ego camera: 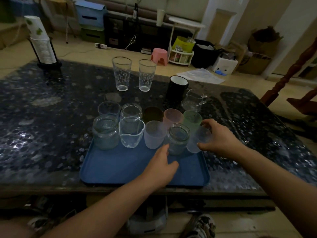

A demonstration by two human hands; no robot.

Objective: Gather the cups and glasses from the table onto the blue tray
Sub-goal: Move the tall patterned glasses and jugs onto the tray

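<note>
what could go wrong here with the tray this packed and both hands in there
1. The right hand holds a clear cup at the right edge of the blue tray, tight against a jar; setting it down could knock its neighbours or leave it half off the rim.
2. The left hand touches that jar; a nudge might topple the crowded row.
3. Two tall glasses, a black mug and a small pitcher wait behind the tray; reaching over could tip something.

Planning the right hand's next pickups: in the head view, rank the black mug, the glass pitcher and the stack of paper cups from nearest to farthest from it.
From the right hand:
1. Glass pitcher, just beyond it, off the tray.
2. Black mug, behind the pitcher.
3. Stack of paper cups, far left corner of the table.
</note>
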